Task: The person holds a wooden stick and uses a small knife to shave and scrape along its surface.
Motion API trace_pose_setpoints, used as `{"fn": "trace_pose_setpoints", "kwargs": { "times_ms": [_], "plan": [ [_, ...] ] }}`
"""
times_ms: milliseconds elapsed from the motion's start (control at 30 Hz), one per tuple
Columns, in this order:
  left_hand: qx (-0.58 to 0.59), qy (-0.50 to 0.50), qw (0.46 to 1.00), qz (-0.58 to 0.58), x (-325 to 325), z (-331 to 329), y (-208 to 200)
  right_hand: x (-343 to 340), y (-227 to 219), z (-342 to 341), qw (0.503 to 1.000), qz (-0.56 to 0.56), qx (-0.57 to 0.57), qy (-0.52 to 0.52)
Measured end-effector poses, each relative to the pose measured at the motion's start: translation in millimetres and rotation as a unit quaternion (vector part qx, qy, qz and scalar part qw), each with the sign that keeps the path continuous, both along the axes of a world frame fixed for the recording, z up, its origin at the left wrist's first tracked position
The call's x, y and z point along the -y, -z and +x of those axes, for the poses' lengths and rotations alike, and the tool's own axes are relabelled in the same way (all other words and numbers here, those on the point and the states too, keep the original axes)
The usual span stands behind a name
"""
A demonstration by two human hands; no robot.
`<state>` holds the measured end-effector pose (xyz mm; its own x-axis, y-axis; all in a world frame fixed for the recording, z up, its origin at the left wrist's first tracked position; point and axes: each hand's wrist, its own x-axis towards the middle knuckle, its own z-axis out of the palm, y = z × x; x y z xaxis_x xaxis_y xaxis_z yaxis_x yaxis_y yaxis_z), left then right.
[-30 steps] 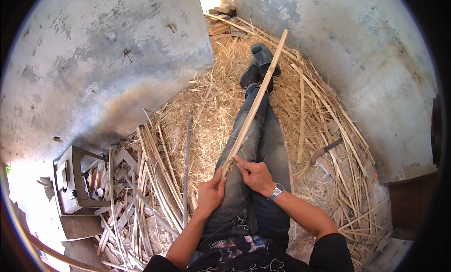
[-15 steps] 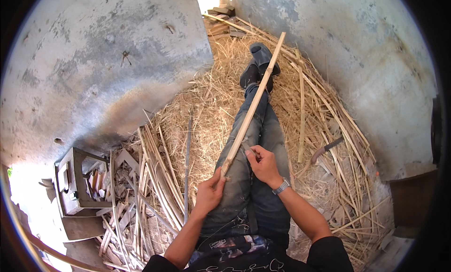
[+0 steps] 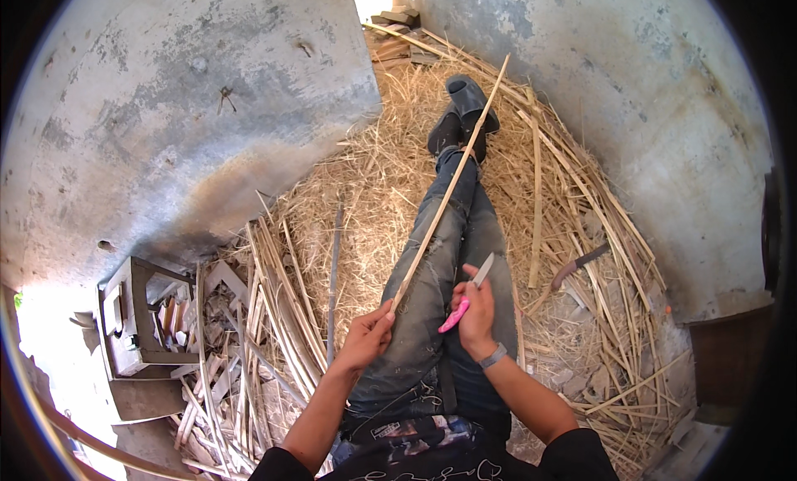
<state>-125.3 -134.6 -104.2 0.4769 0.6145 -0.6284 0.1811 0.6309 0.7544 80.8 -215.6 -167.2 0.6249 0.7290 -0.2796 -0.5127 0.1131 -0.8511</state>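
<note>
My left hand pinches the near end of a long, pale bamboo strip. The strip lies lengthwise over my outstretched legs, and its far end passes my crossed feet. Turned on its narrow side, it looks thin. To the right of it, above my thigh, my right hand is closed around a knife. The short metal blade points up and away, and the pink handle sticks out on the left of the palm. Blade and strip are apart.
Straw-like shavings cover the floor. Split strips are piled at left beside a metal-framed box; more strips lie at right. A dark-bladed tool with a brown handle rests there. Worn grey walls rise on both sides.
My right hand has come off the strip, lower and nearer, and turned so the knife's pink handle shows. The strip has rolled from its broad face to its narrow side.
</note>
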Motion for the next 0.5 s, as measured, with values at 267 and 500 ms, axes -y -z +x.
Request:
{"fn": "trace_pose_setpoints", "kwargs": {
  "times_ms": [267, 500],
  "plan": [
    [0.023, -0.007, 1.000, -0.008, -0.5, -1.8, 11.0, 28.1, -3.1, -13.4, 0.953, -0.084, 0.243, -0.157],
    [0.025, 0.001, 1.000, 0.000, -1.9, -4.4, 13.6, 10.0, -51.1, 10.6, 0.882, -0.076, 0.427, -0.185]
  ]
}}
